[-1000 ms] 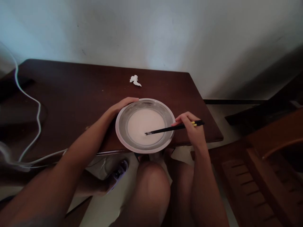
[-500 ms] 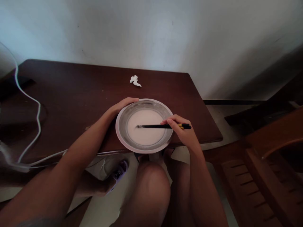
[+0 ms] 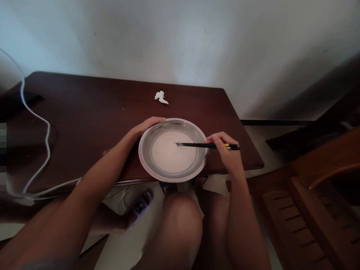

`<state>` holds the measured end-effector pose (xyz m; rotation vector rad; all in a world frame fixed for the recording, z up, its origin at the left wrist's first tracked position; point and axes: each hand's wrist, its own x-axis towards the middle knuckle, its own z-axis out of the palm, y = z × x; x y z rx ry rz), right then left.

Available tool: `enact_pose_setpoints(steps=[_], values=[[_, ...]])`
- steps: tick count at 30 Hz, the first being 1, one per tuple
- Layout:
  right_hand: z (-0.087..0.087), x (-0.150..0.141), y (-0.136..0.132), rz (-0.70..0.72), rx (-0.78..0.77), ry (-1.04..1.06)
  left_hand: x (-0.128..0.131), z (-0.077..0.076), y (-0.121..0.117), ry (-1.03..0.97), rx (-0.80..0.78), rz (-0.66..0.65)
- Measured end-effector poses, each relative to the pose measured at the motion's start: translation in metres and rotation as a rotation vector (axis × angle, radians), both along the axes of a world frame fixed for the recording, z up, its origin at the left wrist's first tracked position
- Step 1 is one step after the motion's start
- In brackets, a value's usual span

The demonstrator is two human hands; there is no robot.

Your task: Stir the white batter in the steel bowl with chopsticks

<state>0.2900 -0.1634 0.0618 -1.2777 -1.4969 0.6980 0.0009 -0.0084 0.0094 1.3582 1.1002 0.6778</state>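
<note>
A wide metal basin (image 3: 144,159) sits at the front edge of the dark wooden table, with a pale, milky liquid (image 3: 171,155) in it. My left hand (image 3: 150,122) grips the basin's far left rim, its fingers along the outside and partly hidden. Between the fingers of my right hand (image 3: 223,146), at the basin's right side, is a pair of black chopsticks (image 3: 194,145) with yellow bands near the top. Their tips point left and dip into the liquid near its middle.
A crumpled white tissue (image 3: 161,97) lies on the table (image 3: 92,101) behind the basin. White cables (image 3: 47,138) run over the table's left side. To the right stands a wooden chair (image 3: 292,210). A pale wall (image 3: 168,41) rises behind the table.
My right hand has drawn the chopsticks to the right and slightly away from me, their tips shifting through the liquid. My left hand stays on the rim.
</note>
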Motion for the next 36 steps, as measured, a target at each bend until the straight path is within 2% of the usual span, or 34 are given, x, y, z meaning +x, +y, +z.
enact_pose_setpoints(steps=[2, 4, 6, 8, 11, 13, 15, 19, 20, 22, 23, 25, 27, 29, 31, 32, 34, 36], values=[[0.001, 0.004, -0.002, -0.048, -0.009, 0.058, 0.0, 0.0, 0.001, -0.014, -0.038, 0.011], [0.001, 0.002, -0.004, 0.024, -0.053, 0.071, 0.001, 0.0, 0.001, -0.025, -0.078, 0.027], [0.002, -0.004, -0.004, 0.177, -0.089, 0.031, 0.001, 0.001, 0.0, -0.022, -0.109, 0.042], [0.001, -0.008, -0.001, 0.224, -0.062, -0.047, 0.0, 0.001, -0.001, -0.009, -0.132, 0.052], [-0.001, -0.002, 0.002, 0.021, 0.009, -0.03, -0.001, 0.001, -0.001, -0.005, -0.088, 0.036], [-0.002, 0.005, 0.002, -0.114, 0.008, 0.081, -0.001, 0.001, 0.001, -0.011, -0.024, 0.008], [-0.003, 0.006, 0.0, -0.1, -0.029, 0.131, -0.001, 0.0, 0.002, -0.008, 0.022, -0.012], [-0.002, -0.003, -0.001, 0.16, -0.086, 0.007, -0.001, 0.0, 0.001, -0.007, -0.062, 0.015], [-0.002, -0.004, 0.0, 0.147, -0.062, -0.024, -0.001, 0.0, 0.001, -0.017, -0.096, 0.018], [-0.002, -0.001, 0.002, 0.031, -0.009, -0.017, -0.002, 0.001, 0.0, -0.035, -0.13, 0.003], [-0.002, 0.001, 0.002, -0.057, 0.014, 0.021, -0.002, 0.001, 0.001, -0.039, -0.123, -0.011], [-0.002, 0.005, 0.001, -0.138, -0.011, 0.118, -0.002, 0.0, 0.002, -0.035, -0.068, -0.035], [-0.002, 0.003, 0.0, -0.064, -0.06, 0.132, -0.002, 0.0, 0.002, -0.03, -0.013, -0.039], [-0.002, -0.002, -0.001, 0.095, -0.095, 0.073, -0.002, 0.001, 0.002, -0.045, -0.038, -0.037], [-0.002, -0.005, 0.0, 0.161, -0.072, -0.004, -0.002, 0.002, 0.0, -0.06, -0.095, -0.034], [-0.002, -0.004, 0.0, 0.127, -0.042, -0.021, -0.001, 0.003, -0.001, -0.061, -0.11, -0.033], [-0.002, 0.001, 0.001, -0.026, 0.012, 0.011, -0.001, 0.004, -0.002, -0.05, -0.1, -0.032], [-0.002, 0.006, -0.001, -0.124, 0.005, 0.094, 0.0, 0.005, -0.001, -0.035, -0.063, -0.04]])
